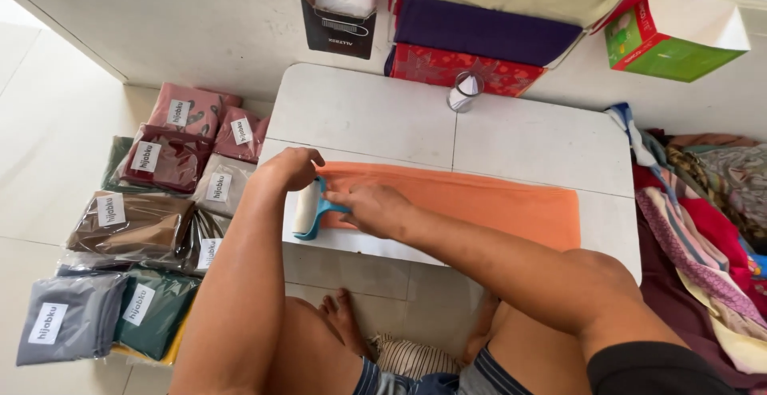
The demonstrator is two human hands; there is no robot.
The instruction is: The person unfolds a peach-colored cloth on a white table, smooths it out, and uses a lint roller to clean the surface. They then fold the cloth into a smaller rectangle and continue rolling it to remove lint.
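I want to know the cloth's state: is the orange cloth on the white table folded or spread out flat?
Folded into a long flat strip: the orange cloth lies smooth along the white table, with straight edges.

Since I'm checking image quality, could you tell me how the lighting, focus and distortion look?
Head view: soft, even daylight, faint shadows, no strong glare on the white table; orange cloth and right hand on the lint roller look sharp; wide-angle bending curves the table edges.

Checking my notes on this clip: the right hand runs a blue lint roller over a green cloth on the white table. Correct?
Not quite: the cloth is orange, not green. The head view shows the right hand on the blue lint roller at the cloth's end on the white table.
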